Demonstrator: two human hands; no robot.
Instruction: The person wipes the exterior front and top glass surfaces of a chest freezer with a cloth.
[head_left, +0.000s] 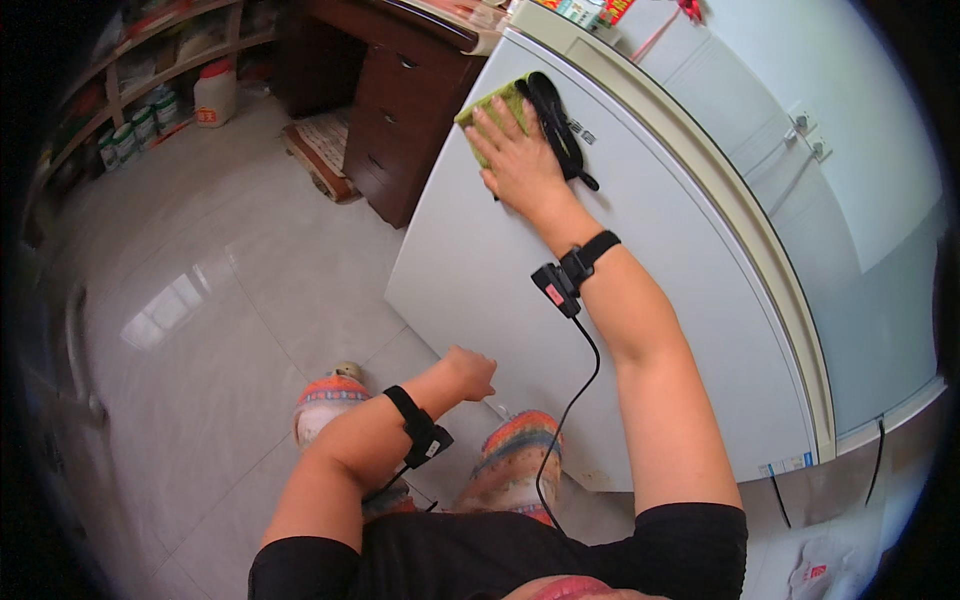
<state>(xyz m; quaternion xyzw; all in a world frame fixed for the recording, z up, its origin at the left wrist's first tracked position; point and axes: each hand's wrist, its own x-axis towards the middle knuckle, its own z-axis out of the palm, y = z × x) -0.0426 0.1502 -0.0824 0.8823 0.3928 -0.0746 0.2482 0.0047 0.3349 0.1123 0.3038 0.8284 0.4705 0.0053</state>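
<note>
My right hand (517, 154) lies with fingers spread on a green cloth (487, 112), pressing it against the white panel (525, 300) of what looks like a refrigerator or freezer. A bunched black strip of fabric (559, 124) with a small loop runs along the cloth's right side. Dark printed characters (583, 133) show on the panel beside it. My left hand (472, 373) is loosely curled in front of the panel's lower left edge, and I see nothing in it; whether it touches the panel I cannot tell. Each wrist carries a black strapped device with a cable.
A dark wooden desk with drawers (409, 105) stands beyond the panel, above a small rug (322, 154). Shelves (161, 75), several cans (142, 124) and a red-lidded jar (215, 94) are at upper left. Wall sockets (810, 131) are at right. Grey tiles (225, 300) cover the floor.
</note>
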